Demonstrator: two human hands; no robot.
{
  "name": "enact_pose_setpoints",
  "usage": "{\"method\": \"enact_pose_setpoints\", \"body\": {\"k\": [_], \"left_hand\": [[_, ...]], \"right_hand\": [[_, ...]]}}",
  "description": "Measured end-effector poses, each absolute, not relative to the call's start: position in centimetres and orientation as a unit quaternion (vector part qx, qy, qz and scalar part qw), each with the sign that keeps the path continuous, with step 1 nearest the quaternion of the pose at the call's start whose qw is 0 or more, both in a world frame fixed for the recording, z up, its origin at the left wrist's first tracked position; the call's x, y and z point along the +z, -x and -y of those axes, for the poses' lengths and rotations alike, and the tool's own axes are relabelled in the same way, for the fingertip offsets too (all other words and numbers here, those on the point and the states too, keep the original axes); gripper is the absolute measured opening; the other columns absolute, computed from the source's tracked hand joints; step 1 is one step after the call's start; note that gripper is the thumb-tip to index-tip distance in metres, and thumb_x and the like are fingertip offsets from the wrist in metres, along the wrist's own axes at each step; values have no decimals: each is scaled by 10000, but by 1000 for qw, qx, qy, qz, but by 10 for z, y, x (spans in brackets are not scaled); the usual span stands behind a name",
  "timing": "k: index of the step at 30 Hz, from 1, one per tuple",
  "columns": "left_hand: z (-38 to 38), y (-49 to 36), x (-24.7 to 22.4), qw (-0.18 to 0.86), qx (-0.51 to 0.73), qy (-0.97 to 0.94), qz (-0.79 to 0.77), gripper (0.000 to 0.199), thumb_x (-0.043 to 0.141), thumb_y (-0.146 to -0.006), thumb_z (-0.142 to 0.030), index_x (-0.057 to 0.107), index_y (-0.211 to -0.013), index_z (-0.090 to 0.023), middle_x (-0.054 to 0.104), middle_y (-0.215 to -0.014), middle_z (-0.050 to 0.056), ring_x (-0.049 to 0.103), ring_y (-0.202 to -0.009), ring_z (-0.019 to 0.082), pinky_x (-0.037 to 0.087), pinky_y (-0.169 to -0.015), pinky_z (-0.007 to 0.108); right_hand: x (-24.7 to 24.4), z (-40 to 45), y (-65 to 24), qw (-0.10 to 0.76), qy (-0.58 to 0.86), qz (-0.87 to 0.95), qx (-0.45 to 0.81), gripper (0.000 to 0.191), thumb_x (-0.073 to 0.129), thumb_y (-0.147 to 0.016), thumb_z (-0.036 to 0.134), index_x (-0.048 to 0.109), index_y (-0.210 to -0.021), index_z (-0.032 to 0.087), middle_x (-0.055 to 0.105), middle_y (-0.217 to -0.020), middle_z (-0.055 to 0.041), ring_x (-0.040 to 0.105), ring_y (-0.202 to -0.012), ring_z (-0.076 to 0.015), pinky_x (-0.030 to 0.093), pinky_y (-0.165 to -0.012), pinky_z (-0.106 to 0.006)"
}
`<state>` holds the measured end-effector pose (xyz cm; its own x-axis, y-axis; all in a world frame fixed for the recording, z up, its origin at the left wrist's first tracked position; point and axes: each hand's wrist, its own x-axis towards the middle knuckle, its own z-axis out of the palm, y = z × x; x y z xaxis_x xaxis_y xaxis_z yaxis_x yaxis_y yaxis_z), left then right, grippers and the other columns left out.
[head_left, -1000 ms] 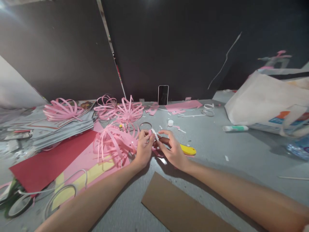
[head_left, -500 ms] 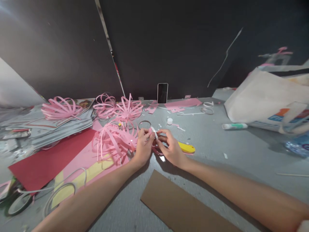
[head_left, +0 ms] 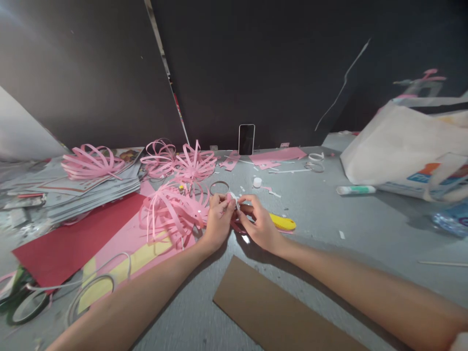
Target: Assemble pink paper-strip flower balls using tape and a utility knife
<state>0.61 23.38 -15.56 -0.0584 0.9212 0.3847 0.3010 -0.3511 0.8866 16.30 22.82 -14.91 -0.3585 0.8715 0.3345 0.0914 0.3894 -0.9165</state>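
Note:
My left hand (head_left: 218, 218) is closed in a pinch on a small pink paper piece (head_left: 229, 196), with a narrow white strip (head_left: 234, 198) against it. The strip's lower end is between the thumb and fingers of my right hand (head_left: 259, 223), which is also closed. Whether the strip is paper or tape, I cannot tell. Under my right hand a yellow-handled tool (head_left: 282, 222) lies on the table, its front part covered. Left of my left hand is a heap of pink paper-strip loops (head_left: 171, 207). A dark ring (head_left: 219, 187) lies just beyond my fingers.
Brown cardboard (head_left: 278, 307) lies in front of me. On the left are red paper (head_left: 80, 239), scissors (head_left: 29, 307) and a newspaper stack (head_left: 95, 200). A phone (head_left: 246, 140) leans on the dark wall. A glue stick (head_left: 356, 190) and white bag (head_left: 398, 146) are on the right.
The white strip between my hands shows less and sits a little lower and closer to my left fingers. Both hands stay in nearly the same place.

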Motion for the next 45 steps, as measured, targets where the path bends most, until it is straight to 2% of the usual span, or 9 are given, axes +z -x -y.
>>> {"method": "enact_pose_setpoints", "body": {"k": [4,9,15,19,26,30,33,37,45], "left_hand": [[-234,-6,-157,288,535,-622,-494,458,519,-1038,-459,587,-672,-191,537,-979,63,521,-1013,209,430,-991,345],[-235,-6,-159,287,537,-623,-491,434,514,-1039,-466,639,-728,-191,537,-983,62,522,-1019,208,432,-987,344],[-236,-6,-160,293,536,-619,-493,467,511,-1034,-486,579,-683,-185,536,-993,62,517,-1020,204,418,-982,347],[-237,-5,-161,293,537,-622,-489,448,511,-1037,-473,590,-700,-188,536,-987,60,518,-1027,205,415,-981,347],[-237,-5,-161,282,538,-625,-490,461,514,-1042,-458,594,-681,-181,553,-974,60,548,-981,190,444,-928,319],[-238,-4,-161,321,541,-604,-489,351,519,-1043,-460,728,-947,-196,611,-919,43,584,-900,177,468,-863,300],[-238,-5,-162,375,561,-563,-477,345,592,-1010,-452,673,-1234,-203,652,-924,28,612,-845,162,494,-812,286],[-238,-6,-160,386,599,-525,-465,285,703,-943,-431,610,-1055,-186,645,-879,13,622,-798,149,503,-779,274],[-235,-7,-156,359,594,-529,-488,394,432,-1074,-497,672,-1035,-187,671,-926,53,627,-834,163,511,-783,285]], "right_hand": [[-152,-229,-163,454,339,700,434,137,523,-1044,339,435,-1127,275,687,-822,4,670,-715,-184,519,-668,-319],[-151,-229,-162,457,339,687,451,255,534,-1048,366,436,-1262,270,718,-869,-19,691,-737,-192,541,-684,-330],[-151,-229,-162,457,336,699,436,132,527,-1042,324,437,-1111,257,684,-815,1,667,-710,-172,530,-671,-307],[-151,-229,-162,457,335,685,459,207,526,-1043,331,431,-1213,261,702,-837,-9,663,-682,-171,530,-633,-301],[-154,-230,-163,470,339,712,397,115,519,-1036,274,481,-1141,249,701,-896,-27,708,-808,-187,562,-748,-330],[-157,-231,-164,487,340,689,416,311,535,-1053,360,436,-1332,262,714,-924,-37,713,-802,-198,584,-718,-335],[-158,-231,-164,498,350,677,413,394,554,-1047,419,432,-1386,260,716,-949,-57,721,-816,-211,606,-720,-356],[-159,-232,-164,511,353,674,400,359,564,-1043,432,463,-1341,261,711,-928,-58,720,-831,-226,620,-744,-386],[-157,-233,-165,496,370,692,373,323,540,-1059,405,510,-1341,250,709,-924,-50,693,-802,-207,594,-754,-361]]}}
